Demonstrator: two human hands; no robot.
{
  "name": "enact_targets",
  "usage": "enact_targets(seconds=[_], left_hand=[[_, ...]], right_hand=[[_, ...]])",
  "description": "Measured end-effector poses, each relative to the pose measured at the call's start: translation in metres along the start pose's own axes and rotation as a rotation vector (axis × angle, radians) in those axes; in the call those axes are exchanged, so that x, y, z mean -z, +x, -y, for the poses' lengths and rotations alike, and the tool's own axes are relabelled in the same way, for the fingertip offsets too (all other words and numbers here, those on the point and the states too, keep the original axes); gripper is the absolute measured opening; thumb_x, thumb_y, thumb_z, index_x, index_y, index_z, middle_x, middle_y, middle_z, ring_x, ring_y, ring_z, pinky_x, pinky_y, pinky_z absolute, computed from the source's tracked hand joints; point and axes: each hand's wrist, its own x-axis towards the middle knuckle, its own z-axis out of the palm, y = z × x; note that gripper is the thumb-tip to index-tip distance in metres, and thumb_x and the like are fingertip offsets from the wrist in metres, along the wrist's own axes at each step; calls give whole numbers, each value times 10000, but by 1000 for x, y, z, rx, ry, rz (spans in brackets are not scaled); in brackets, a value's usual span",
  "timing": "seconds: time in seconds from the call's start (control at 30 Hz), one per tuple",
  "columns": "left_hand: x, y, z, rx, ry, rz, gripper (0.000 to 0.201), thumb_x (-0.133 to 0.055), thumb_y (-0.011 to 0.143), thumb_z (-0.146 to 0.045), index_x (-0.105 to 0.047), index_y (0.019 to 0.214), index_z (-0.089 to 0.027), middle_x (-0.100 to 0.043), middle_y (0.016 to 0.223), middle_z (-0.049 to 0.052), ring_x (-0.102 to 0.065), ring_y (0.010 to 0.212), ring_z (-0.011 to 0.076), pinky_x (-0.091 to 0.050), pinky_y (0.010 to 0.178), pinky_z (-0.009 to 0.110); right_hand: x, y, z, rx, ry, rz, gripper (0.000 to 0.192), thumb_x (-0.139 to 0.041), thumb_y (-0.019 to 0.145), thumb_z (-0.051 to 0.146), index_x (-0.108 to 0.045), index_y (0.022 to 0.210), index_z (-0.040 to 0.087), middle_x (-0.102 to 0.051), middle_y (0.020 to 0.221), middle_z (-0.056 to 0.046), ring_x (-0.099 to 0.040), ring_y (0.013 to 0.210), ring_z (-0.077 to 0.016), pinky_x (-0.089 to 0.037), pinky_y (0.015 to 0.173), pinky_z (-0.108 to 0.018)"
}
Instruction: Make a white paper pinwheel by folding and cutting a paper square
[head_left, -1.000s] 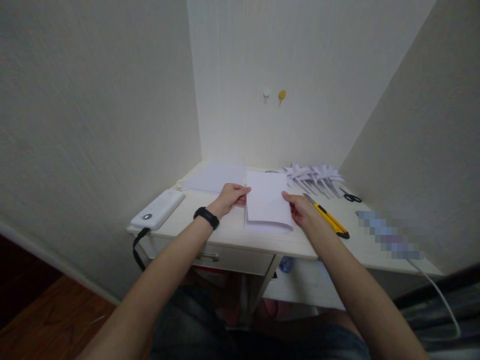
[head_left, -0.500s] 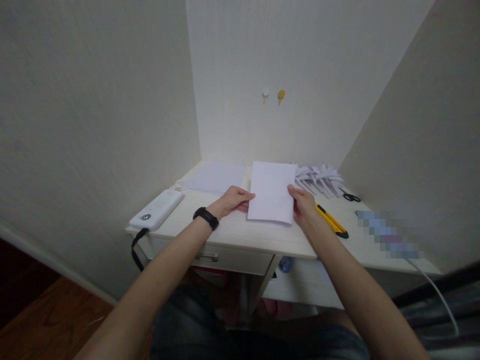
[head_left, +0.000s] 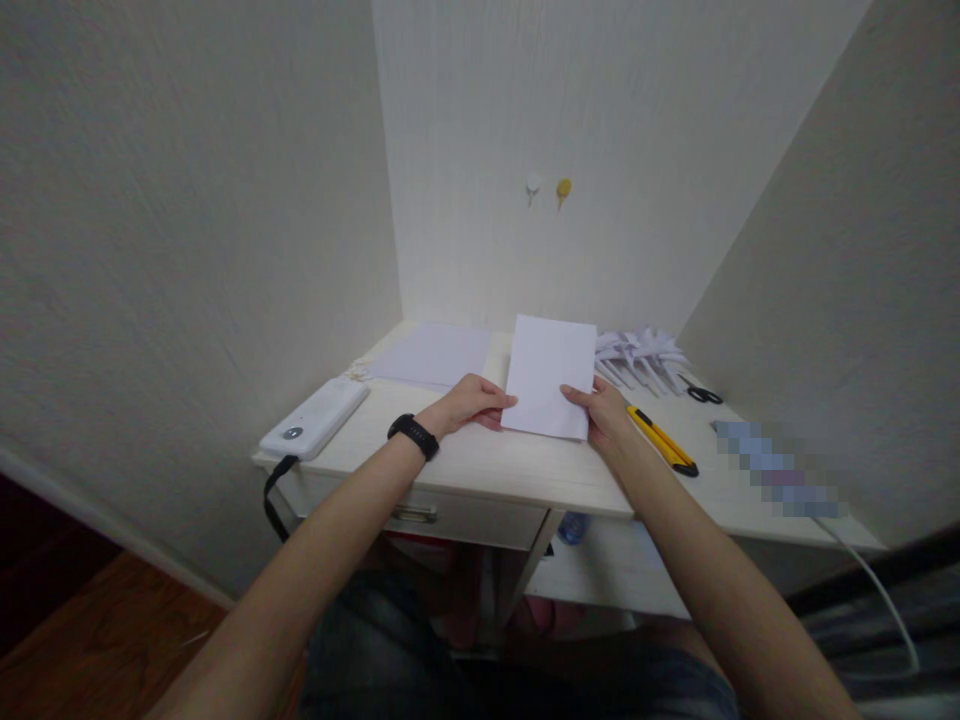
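Observation:
A white sheet of paper (head_left: 550, 365), which looks folded, is held up at a slight tilt over the white desk (head_left: 450, 462). My left hand (head_left: 474, 402) pinches its lower left edge between thumb and fingers. On the right side, my right hand (head_left: 598, 408) grips the sheet, thumb on the front face and fingers behind it. To the left lie flat white sheets (head_left: 431, 354). A pile of folded paper strips (head_left: 643, 356) sits behind my right hand, and a yellow and black utility knife (head_left: 661, 440) lies beside my right wrist.
Black-handled scissors (head_left: 703, 394) rest near the right wall. A white device (head_left: 315, 418) with a black strap stands at the desk's left edge. A blurred-out object (head_left: 776, 470) with a white cable lies on the right. Below is a drawer with a handle (head_left: 414, 514).
The paper has moved slightly up and to the right, turning a little. My right thumb has slid further in over its front face.

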Motion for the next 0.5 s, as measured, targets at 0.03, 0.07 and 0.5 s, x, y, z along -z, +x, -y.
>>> enact_targets(seconds=[0.03, 0.07, 0.5], left_hand=[[1, 0, 1, 1, 21, 4, 282, -862, 673, -322, -711, 677, -84, -660, 606, 61, -619, 558, 126, -587, 632, 292], [1, 1, 2, 1, 36, 2, 278, -859, 675, -319, -706, 662, -87, -635, 576, 45, -607, 541, 122, -590, 628, 295], [0, 2, 3, 21, 59, 6, 266, -808, 749, -334, -713, 702, -90, -639, 572, 50, -695, 587, 181, -599, 646, 315]], right_hand=[[0, 1, 0, 9, -4, -13, 450, -825, 552, 117, -652, 954, 220, -772, 995, -35, -717, 828, -217, -601, 780, -375], [1, 1, 0, 13, -7, -21, 447, -823, 555, 122, -651, 954, 222, -771, 991, -34, -717, 834, -217, -602, 783, -375], [1, 2, -2, 32, 9, -48, 478, -854, 529, 145, -662, 959, 223, -772, 964, -31, -712, 814, -218, -608, 778, -376]])
